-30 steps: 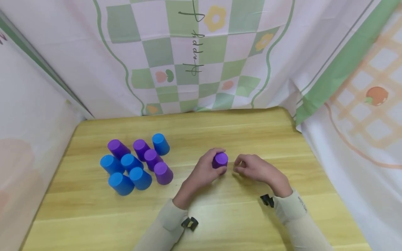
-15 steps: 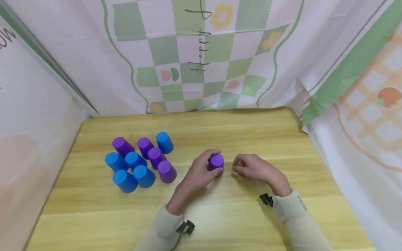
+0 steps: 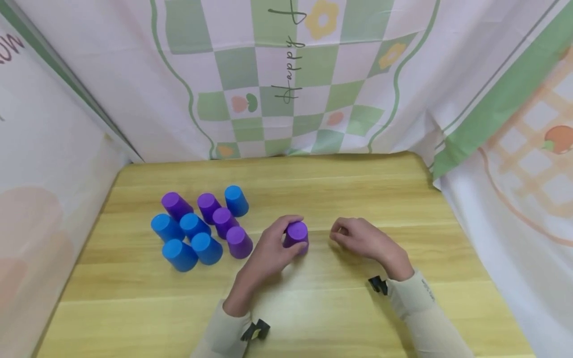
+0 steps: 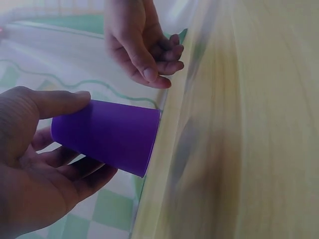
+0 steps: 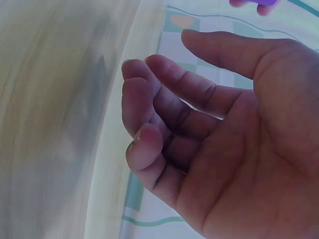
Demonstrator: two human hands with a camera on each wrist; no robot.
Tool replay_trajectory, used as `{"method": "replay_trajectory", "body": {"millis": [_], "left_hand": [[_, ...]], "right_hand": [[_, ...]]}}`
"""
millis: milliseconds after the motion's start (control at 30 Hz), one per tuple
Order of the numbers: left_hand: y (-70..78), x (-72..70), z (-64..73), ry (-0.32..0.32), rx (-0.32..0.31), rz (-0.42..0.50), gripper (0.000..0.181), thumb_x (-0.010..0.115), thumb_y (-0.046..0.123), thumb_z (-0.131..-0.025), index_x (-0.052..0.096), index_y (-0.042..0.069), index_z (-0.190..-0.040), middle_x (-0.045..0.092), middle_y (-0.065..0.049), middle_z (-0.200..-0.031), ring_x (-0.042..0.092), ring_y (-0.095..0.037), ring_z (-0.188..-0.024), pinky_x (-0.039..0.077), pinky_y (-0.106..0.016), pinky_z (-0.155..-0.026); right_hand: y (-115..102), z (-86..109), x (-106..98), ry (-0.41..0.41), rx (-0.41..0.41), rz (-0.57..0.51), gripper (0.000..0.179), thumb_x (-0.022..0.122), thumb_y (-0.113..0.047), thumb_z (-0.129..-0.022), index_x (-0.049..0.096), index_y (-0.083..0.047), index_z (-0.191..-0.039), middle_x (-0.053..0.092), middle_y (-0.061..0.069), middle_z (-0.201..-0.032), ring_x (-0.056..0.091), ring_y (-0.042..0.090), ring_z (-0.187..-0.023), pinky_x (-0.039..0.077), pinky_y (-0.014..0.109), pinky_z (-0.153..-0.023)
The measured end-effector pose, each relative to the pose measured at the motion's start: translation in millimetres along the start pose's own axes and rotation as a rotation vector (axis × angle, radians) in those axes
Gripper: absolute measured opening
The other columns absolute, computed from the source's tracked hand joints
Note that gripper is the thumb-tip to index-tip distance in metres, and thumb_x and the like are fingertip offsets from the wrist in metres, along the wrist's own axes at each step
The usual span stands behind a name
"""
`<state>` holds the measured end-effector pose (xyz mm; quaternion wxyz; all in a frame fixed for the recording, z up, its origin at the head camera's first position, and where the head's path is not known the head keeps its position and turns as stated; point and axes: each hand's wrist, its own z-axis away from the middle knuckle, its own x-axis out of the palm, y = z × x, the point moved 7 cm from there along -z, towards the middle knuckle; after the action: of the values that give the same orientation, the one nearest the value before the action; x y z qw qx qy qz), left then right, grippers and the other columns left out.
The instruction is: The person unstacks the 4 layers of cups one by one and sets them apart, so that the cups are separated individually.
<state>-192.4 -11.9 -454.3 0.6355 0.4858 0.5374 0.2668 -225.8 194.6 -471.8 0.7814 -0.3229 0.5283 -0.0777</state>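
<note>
My left hand point(image 3: 267, 253) grips a purple cup point(image 3: 297, 233) between thumb and fingers near the middle of the table. The cup is upside down, its closed base facing up. In the left wrist view the thumb lies along one side of the purple cup point(image 4: 107, 132) and the fingers curl round the other. To its right, my right hand point(image 3: 363, 238) holds nothing. The right wrist view shows that hand's palm point(image 5: 239, 159) bare, with its fingers loosely curled.
On the left of the wooden table point(image 3: 313, 184) stand several upside-down cups, among them a blue cup point(image 3: 236, 201) at the back and a purple cup point(image 3: 239, 242) nearest my left hand. A patterned curtain point(image 3: 277, 74) hangs behind the table, with more cloth on both sides.
My left hand has moved left with the purple cup, away from the right hand, which has stayed nearly in place. The head view has shifted slightly.
</note>
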Motion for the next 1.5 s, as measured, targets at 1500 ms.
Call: {"method": "replay_trajectory", "body": {"millis": [1500], "left_hand": [[-18.2,-68.5,92.8,0.147,-0.192,-0.038,0.053,0.078,0.025,-0.085,0.054,0.046,-0.127,0.055,0.019,-0.132,0.051,-0.013,-0.130,0.043,-0.051,-0.108]], "right_hand": [[-9,-3.4,6,-0.038,-0.022,-0.035,0.019,0.057,-0.031,-0.099,0.067,-0.015,-0.105,0.068,0.000,-0.089,0.059,0.013,-0.075,0.052,0.031,-0.069]]}}
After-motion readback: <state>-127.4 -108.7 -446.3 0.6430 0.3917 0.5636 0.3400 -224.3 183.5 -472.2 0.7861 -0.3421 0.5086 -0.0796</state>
